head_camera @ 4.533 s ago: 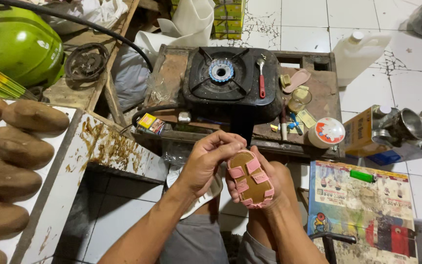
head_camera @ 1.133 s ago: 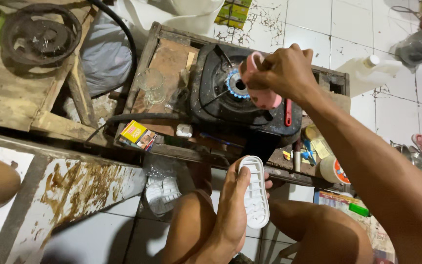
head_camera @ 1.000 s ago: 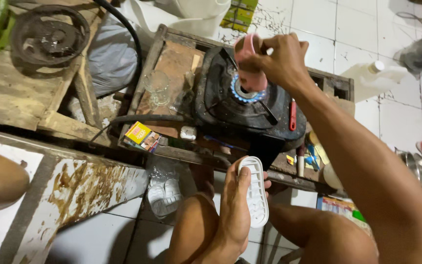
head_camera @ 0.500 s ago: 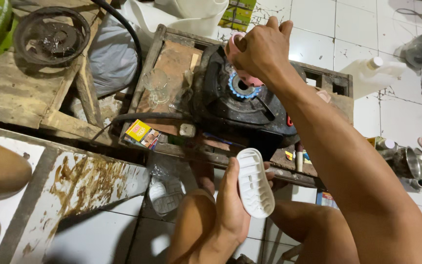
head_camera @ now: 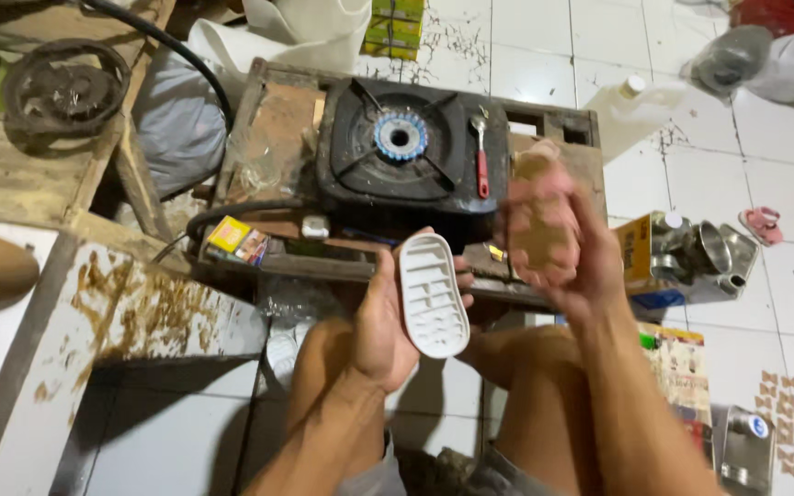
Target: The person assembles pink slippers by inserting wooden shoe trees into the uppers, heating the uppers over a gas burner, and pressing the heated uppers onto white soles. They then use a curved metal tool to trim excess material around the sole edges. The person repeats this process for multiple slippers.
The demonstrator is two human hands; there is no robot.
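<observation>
The left hand [head_camera: 388, 321] is cradling a small white shoe sole [head_camera: 432, 296], an oval of moulded rubber or plastic with raised ribs running across it; the fingers are wrapping its left edge and the thumb is pressing its lower end, just above the knees. The right hand [head_camera: 558, 241] is blurring badly, but its fingers are closing around a pink piece with a tan, glue-coloured face [head_camera: 537, 216], held up over the right edge of the wooden crate [head_camera: 273, 129]. Its exact shape is hard to make out. Sitting on that worn, stained crate is a black single-burner gas stove [head_camera: 411, 156], its round burner ring glowing blue, with a red-handled spoon [head_camera: 482, 152] lying across the stove's right side. A small yellow box [head_camera: 236, 241] is resting on the crate's front ledge. To the left, a paint-spattered white board [head_camera: 121, 321] is cutting out of view. Tiny pink sandals [head_camera: 788, 230] are lying on the white tiled floor [head_camera: 544, 46] at right, partly cropped.
</observation>
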